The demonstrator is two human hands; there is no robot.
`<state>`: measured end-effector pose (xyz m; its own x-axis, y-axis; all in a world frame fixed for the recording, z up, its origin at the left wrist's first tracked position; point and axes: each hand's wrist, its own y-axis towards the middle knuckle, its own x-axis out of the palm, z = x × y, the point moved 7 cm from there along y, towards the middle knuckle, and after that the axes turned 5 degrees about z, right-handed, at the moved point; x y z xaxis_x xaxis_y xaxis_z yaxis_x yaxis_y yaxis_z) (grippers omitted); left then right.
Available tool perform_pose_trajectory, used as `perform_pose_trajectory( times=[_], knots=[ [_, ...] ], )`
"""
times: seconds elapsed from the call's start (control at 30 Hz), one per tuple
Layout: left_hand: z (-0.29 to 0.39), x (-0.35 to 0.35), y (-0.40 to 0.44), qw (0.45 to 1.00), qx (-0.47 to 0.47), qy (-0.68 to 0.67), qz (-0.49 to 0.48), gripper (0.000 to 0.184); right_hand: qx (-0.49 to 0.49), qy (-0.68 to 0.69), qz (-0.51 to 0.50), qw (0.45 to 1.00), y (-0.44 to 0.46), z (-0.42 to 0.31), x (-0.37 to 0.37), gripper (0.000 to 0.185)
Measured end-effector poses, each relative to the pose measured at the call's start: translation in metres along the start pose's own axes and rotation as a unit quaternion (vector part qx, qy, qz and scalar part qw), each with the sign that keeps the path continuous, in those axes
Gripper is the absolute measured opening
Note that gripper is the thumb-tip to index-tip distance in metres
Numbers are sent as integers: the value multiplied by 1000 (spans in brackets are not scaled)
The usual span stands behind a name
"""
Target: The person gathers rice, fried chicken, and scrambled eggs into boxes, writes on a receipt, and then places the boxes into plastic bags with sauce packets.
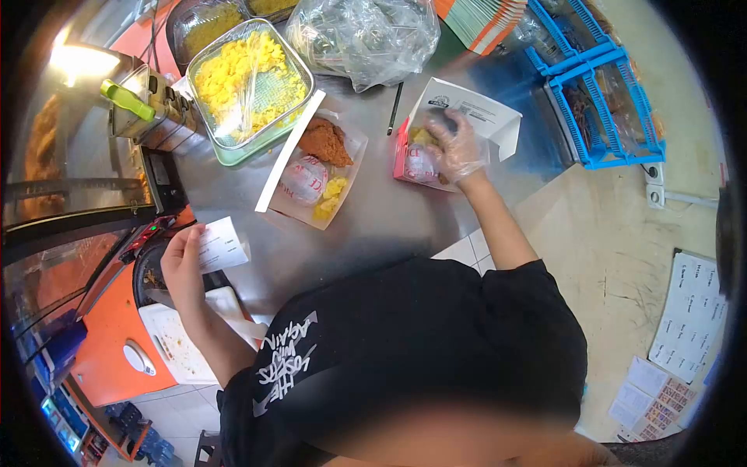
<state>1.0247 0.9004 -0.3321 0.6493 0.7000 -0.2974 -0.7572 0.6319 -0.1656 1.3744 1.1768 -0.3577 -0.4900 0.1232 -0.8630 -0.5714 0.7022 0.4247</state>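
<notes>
Between its fingers my bare left hand (pixel 184 261) pinches a white printed paper slip (pixel 222 244). My right hand (pixel 457 148), in a clear plastic glove, reaches into an open red and white food box (pixel 400 152). Its fingers look apart over the food, partly hiding it. Inside this box I see a wrapped bundle with red print (pixel 420 165) and some yellow food (pixel 421 136). To the left, a second open box (pixel 274 167) holds a brown fried chicken piece (pixel 327 142), a similar wrapped bundle (pixel 303 180) and yellow scrambled egg (pixel 331 197).
A tray (pixel 305 76) of yellow scrambled egg stands at the back left, near a clear plastic bag (pixel 366 35). Blue baskets (pixel 607 101) stand at right. A black pen (pixel 395 107) lies behind the boxes. A lit glass display case (pixel 70 171) borders the left.
</notes>
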Motion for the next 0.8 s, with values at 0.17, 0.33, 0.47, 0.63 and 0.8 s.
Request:
perform_pose_trajectory(
  times=[0.17, 0.33, 0.47, 0.63, 0.8],
  knots=[
    [-11, -22, -11, 999, 9, -47, 0, 18, 150, 31, 43, 987, -13, 33, -13, 57],
    [-9, -34, -20, 992, 63, -72, 81, 21, 359, 577, -111, 725, 13, -13, -30, 64],
    [-9, -29, -22, 995, 22, -80, 50, 22, 15, 352, -193, 916, 113, -95, -7, 61],
    [-2, -48, -34, 997, 49, 8, 62, 20, -150, 63, -258, 952, 177, -177, 97, 48],
    [-37, -91, -46, 989, 34, -36, 136, 21, 5, 336, -114, 935, 241, -119, -8, 29]
  ],
)
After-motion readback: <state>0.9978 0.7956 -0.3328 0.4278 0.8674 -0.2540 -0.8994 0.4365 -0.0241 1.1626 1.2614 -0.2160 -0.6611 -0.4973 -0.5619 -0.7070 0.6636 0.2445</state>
